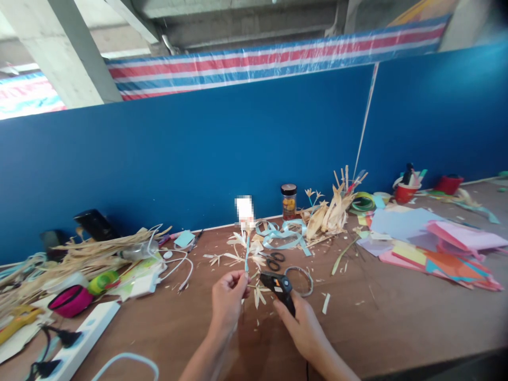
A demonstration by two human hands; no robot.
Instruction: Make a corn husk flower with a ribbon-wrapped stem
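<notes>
My left hand [228, 291] pinches the lower end of a thin stem [247, 253] wrapped in light blue. It stands upright, with a pale husk-like head whose top is masked by a pixelated patch. A black hot glue gun [279, 284] is gripped in my right hand [306, 323], its nozzle pointing left at the stem just above my left fingertips; whether they touch I cannot tell. Behind the gun lie black-handled scissors [275, 261] and a loop of light blue ribbon [283, 236]. Dry husk scraps [260, 298] are scattered around both hands.
Husk bundles [331, 217], a dark-lidded jar [289, 201] and a red cup of tools [407, 188] line the blue partition [222, 148]. Coloured paper [420, 233] covers the right side. On the left are a white power strip [89, 330], cables, dry strips [79, 264] and a pink pouch [71, 300].
</notes>
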